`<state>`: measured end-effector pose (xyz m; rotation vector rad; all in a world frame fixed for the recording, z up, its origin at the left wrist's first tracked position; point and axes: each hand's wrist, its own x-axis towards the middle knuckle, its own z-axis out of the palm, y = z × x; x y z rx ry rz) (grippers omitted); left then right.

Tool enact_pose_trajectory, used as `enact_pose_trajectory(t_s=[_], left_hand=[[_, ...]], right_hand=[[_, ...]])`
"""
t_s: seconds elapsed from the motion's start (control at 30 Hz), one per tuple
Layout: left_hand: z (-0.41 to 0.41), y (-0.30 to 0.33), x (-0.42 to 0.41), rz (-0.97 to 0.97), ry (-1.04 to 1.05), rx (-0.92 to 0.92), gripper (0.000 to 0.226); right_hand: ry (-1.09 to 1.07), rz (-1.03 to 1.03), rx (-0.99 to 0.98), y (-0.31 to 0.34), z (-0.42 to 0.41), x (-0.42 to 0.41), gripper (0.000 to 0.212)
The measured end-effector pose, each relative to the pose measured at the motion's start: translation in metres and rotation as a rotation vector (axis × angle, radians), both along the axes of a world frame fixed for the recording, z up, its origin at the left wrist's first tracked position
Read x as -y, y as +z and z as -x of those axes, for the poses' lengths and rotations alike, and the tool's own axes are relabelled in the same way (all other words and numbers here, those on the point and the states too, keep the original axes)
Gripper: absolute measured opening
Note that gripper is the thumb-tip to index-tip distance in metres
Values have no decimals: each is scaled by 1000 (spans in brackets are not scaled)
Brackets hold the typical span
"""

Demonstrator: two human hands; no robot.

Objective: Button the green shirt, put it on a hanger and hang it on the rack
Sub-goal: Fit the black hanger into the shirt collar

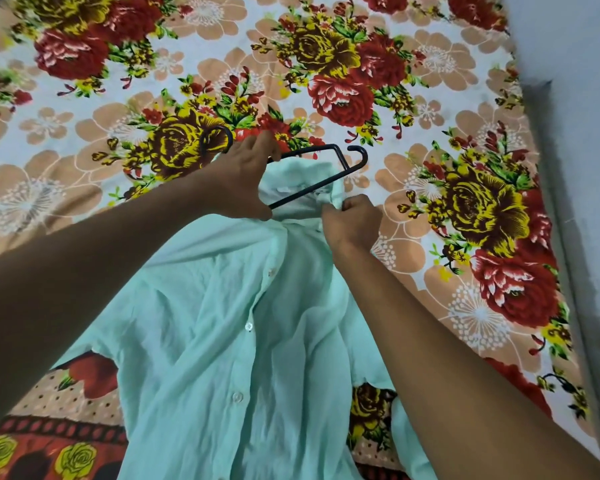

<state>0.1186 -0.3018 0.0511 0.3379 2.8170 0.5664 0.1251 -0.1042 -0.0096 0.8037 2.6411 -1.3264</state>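
Head view, mid-frame: the green shirt (229, 323) lies buttoned on the bed (430, 220), collar up top. Left hand (243, 178) grips the black hanger (321, 168); right hand (352, 221) pinches the collar. Looks light, floppy and a bit slippery, so I'd hold the hanger, not cloth.

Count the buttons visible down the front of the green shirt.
3 on the green shirt placket: upper button, middle button, lower button. Others may be hidden near the collar or below the frame.
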Motion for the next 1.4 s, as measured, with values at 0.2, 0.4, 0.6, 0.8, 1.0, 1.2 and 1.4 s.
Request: enact_pose_trajectory(t_s=[0.2,0.4,0.6,0.8,1.0,1.2,1.4], left_hand=[[0,1,-2,78,-35,59,121],[-1,-3,-3,167,-60,44,120],[1,1,0,180,-125,8,98],[-3,-6,10,60,-164,-177,42],[-10,-7,6,48,-158,-396,24],[-8,-1,-8,167,-192,-511,12],[-9,-5,-26,21,-265,-410,17]], right_hand=[[-335,612,23,7,-1,-17,50],[-268,638,46,25,14,-43,14],[-186,625,76,46,23,-53,17],[-38,686,158,55,40,-66,23],[72,577,81,67,41,-75,19],[28,545,-102,75,34,-62,24],[139,1036,-80,75,23,-17,17]])
